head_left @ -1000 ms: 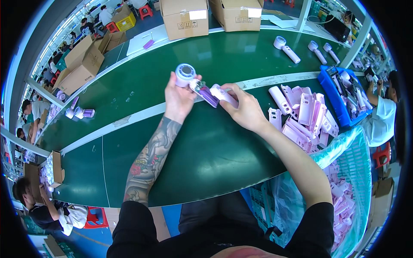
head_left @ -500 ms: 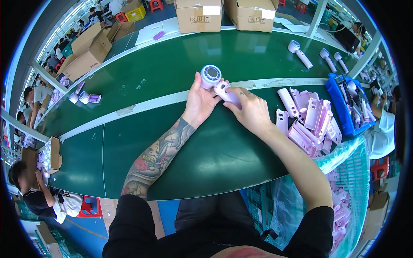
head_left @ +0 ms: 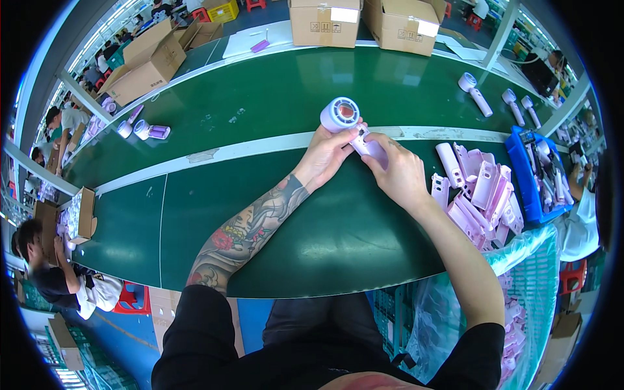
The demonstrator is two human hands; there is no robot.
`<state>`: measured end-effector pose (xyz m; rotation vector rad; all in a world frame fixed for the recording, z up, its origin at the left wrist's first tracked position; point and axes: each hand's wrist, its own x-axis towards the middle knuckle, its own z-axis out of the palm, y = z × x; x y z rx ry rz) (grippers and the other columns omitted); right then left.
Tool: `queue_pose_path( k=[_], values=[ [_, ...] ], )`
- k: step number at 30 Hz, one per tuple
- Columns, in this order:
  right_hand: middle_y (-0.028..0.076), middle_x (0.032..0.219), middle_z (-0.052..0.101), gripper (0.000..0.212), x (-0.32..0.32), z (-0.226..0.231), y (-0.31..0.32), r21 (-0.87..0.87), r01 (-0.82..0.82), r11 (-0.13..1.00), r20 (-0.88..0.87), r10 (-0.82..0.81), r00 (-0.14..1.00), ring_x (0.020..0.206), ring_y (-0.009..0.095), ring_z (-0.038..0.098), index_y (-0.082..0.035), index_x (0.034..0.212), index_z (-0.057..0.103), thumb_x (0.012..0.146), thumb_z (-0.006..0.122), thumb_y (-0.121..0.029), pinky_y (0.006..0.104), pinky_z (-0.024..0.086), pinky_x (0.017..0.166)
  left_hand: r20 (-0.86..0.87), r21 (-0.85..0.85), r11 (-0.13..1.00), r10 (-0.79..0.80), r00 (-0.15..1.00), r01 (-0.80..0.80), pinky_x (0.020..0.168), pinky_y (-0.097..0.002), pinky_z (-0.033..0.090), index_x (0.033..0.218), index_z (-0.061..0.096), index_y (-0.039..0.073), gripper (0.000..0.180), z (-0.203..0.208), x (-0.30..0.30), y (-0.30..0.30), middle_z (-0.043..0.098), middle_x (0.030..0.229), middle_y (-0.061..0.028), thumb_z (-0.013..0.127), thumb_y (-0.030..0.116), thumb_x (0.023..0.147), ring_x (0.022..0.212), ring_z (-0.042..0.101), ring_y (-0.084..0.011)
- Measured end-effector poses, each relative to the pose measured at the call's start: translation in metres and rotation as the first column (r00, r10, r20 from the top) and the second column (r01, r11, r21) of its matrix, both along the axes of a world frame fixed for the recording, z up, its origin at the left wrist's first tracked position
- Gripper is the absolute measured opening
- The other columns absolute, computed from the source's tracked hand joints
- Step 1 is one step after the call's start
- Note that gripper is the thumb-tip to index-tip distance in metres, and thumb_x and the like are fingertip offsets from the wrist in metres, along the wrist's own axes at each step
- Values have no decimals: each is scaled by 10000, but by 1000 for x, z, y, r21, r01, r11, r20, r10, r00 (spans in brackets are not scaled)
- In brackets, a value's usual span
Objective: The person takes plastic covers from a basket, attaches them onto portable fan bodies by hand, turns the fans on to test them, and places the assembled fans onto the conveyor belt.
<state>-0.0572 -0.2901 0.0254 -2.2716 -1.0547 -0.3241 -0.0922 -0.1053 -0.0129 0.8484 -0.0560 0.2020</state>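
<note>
A lavender handheld fan [head_left: 340, 115] with a round, slotted head is held over the pale strip along the green table. My left hand [head_left: 325, 158] is closed at the neck just below the head, its thumb pressed on the top of the handle. My right hand [head_left: 400, 170] grips the lavender handle shell [head_left: 372, 150] from the lower right, thumb underneath and fingers over it. A small dark opening shows near the shell's upper end. The right fingers hide much of the shell, and I cannot tell whether it is fully joined to the fan.
Loose lavender shells [head_left: 480, 188] lie heaped on the right, beside a blue bin [head_left: 530, 175] of fan parts. Below hangs a plastic-lined green crate [head_left: 533, 286]. More fans [head_left: 476, 95] lie far right and left. Cardboard boxes [head_left: 325, 25] stand behind; a co-worker [head_left: 55, 273] sits left.
The whole view has shifted, placing the table farther right in the picture. My left thumb has come over the neck, where the palm lay more open. The fan head has tilted.
</note>
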Motion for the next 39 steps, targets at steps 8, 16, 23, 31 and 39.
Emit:
queue_pose_path(
  k=[8,16,23,31,39],
  values=[
    [169,1105,699,359,16,-14,-1,294,-96,951,-487,235,841,832,291,695,-44,1197,588,862,715,-83,369,538,742,55,139,990,-29,998,21,1101,-369,446,1404,448,19,547,4,-4,0,597,1321,-145,615,-53,887,1213,597,-230],
    [189,1024,693,383,22,-17,-4,200,-95,975,-368,164,915,821,306,695,11,1158,543,841,732,-93,381,541,737,83,504,864,-54,995,4,1008,-341,511,1366,483,-12,499,-5,-6,-21,623,1286,-154,671,-3,905,1150,639,-211],
    [190,934,703,377,7,-1,6,76,20,997,-369,9,929,802,358,708,14,1151,517,842,712,-81,427,550,711,65,623,779,42,997,-73,842,-309,565,1207,575,-47,352,5,-8,-21,691,1081,-147,692,31,884,964,703,-224],
    [161,870,677,327,10,10,1,536,119,836,-822,486,296,720,219,680,-14,1183,520,952,671,-190,311,543,648,-84,419,908,12,996,25,781,-274,553,1242,558,-39,320,12,-11,-13,675,1037,-138,528,210,1043,881,687,-193],
    [104,814,644,416,39,15,-27,620,218,754,-750,651,-118,644,145,594,8,1219,530,989,625,-326,243,514,612,-35,482,876,27,999,-7,876,-311,535,1290,547,-10,403,-1,-7,-8,657,1107,-150,415,314,1089,962,664,-181]
  ],
)
